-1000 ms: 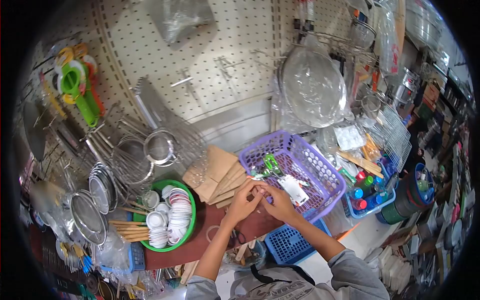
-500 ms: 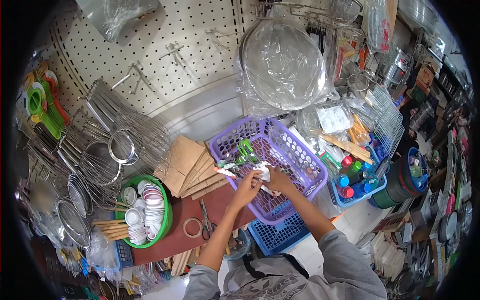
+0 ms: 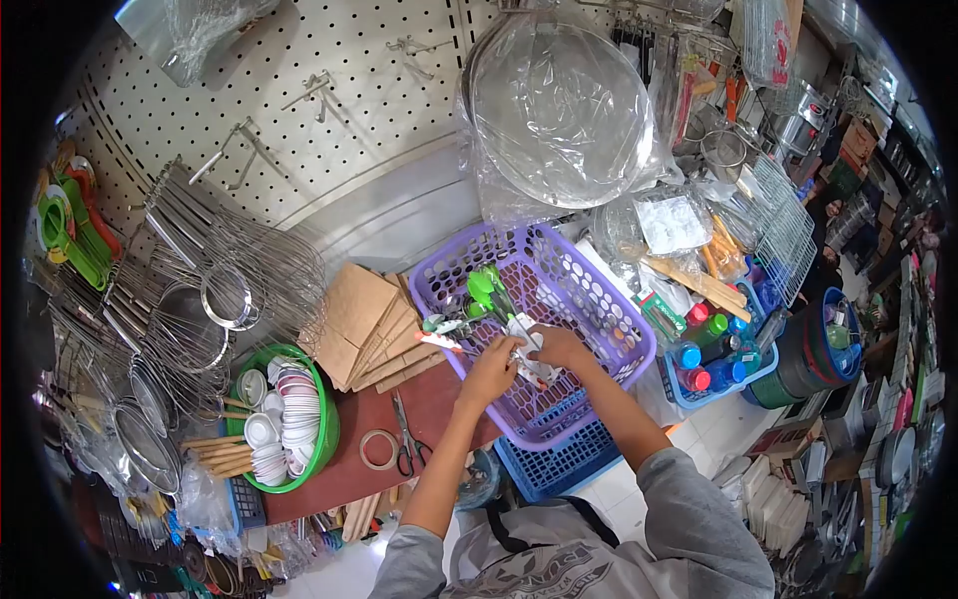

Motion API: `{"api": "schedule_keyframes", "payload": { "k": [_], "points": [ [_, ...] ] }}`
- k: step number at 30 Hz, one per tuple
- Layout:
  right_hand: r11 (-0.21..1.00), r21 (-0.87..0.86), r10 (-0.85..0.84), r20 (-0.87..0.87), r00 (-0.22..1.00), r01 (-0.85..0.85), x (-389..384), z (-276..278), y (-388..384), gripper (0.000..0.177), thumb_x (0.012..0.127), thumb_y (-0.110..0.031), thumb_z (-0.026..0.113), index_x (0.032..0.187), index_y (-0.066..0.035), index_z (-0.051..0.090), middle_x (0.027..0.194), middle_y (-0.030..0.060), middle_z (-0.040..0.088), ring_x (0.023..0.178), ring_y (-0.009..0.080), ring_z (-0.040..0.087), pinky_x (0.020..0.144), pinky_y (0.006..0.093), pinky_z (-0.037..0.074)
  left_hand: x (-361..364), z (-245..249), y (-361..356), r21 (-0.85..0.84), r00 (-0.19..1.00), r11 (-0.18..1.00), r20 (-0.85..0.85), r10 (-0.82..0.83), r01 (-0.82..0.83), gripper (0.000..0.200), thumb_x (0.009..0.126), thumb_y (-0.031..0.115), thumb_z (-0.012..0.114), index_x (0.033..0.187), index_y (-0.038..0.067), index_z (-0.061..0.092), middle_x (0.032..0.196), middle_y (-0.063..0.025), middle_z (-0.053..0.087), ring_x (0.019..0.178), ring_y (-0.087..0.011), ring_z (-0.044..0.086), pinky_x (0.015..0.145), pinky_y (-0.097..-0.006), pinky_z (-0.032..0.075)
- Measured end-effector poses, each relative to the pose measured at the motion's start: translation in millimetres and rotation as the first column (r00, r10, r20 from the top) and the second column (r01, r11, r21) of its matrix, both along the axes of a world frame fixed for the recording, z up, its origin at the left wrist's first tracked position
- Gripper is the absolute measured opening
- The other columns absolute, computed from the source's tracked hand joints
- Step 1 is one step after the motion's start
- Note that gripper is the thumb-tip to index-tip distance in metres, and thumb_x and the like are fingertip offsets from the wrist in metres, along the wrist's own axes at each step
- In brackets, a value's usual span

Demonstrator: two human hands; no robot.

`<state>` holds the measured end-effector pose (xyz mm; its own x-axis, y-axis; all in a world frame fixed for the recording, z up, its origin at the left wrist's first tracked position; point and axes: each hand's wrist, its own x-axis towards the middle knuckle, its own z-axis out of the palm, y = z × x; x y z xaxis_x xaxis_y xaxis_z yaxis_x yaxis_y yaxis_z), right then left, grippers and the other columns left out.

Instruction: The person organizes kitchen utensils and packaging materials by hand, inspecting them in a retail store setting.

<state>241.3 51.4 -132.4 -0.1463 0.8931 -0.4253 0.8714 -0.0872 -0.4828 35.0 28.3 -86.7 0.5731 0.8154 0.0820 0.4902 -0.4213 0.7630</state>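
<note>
Left hand [image 3: 489, 373]: curled, grip unclear
Right hand [image 3: 560, 347]: pinches white packaging [image 3: 520, 326] (perhaps steadying it)
Purple basket [image 3: 547, 440]: beneath, probably corralling goods

Between the green basket [image 3: 330, 429] and the purple basket [image 3: 554, 434] there is a passage over the red tabletop [image 3: 334, 484], but the tape roll [image 3: 363, 445] and the scissors [image 3: 405, 429] lie in it, and the cardboard pieces [image 3: 349, 309] close its far side.
</note>
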Motion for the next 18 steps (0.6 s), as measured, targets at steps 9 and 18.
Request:
{"api": "schedule_keyframes", "payload": {
  "k": [9, 18],
  "points": [
    [0.980, -0.199, -0.140, -0.697, 0.703, -0.002, 15, 21, 3, 0.074, 0.091, -0.024, 0.071, 0.155, -0.009, 0.037, 0.115, 0.0099, 0.066, 0.093, 0.0140, 0.065, 0.068, 0.0313, 0.054, 6, 20, -10, 0.151, 0.996, 0.988, -0.079, 0.050, -0.038, 0.060, 0.075, 0.000, 0.072, 0.131, 0.014, 0.057, 0.130, -0.0109, 0.054, 0.112, -0.0362, 0.056, 0.099, -0.0446, 0.047],
    [0.970, -0.240, -0.183, -0.819, 0.544, -0.035, 11, 70, 0, 0.075, 0.098, -0.045, 0.064, 0.158, -0.009, 0.037, 0.095, 0.0006, 0.066, 0.072, 0.0051, 0.054, 0.060, 0.0215, 0.044, 5, 27, -17, 0.308, 0.954, 0.909, 0.192, 0.229, -0.280, 0.061, 0.073, -0.006, 0.068, 0.131, 0.012, 0.063, 0.126, -0.0099, 0.061, 0.116, -0.0366, 0.052, 0.103, -0.0430, 0.044]
  ]
}}
